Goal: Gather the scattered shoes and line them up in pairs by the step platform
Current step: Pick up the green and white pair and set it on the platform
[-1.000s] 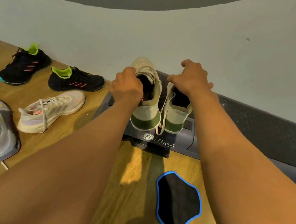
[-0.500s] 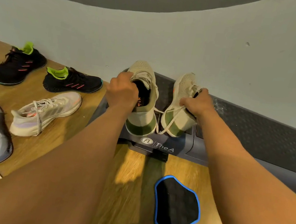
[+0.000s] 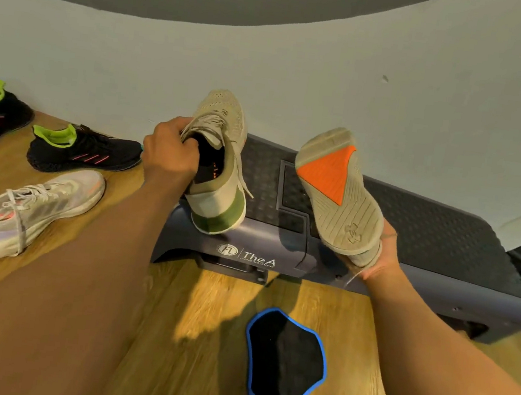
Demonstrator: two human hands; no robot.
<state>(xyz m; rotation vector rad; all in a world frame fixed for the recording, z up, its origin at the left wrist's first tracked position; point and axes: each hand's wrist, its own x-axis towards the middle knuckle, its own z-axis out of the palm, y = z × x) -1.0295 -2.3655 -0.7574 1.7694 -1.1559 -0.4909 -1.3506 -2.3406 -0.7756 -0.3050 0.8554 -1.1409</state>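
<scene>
Two hands each grip one tan shoe above the step platform (image 3: 445, 241). Left hand (image 3: 169, 152) clasps the upright shoe (image 3: 220, 165) by its collar. Right hand (image 3: 380, 256) cups the other shoe (image 3: 335, 194) sole-up, likely checking they match.

Both forearms are bare, with no sleeves or jewellery.

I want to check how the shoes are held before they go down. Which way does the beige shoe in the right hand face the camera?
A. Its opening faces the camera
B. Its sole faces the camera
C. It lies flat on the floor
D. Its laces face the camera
B: the beige shoe in the right hand shows its grooved sole with an orange patch.
</scene>
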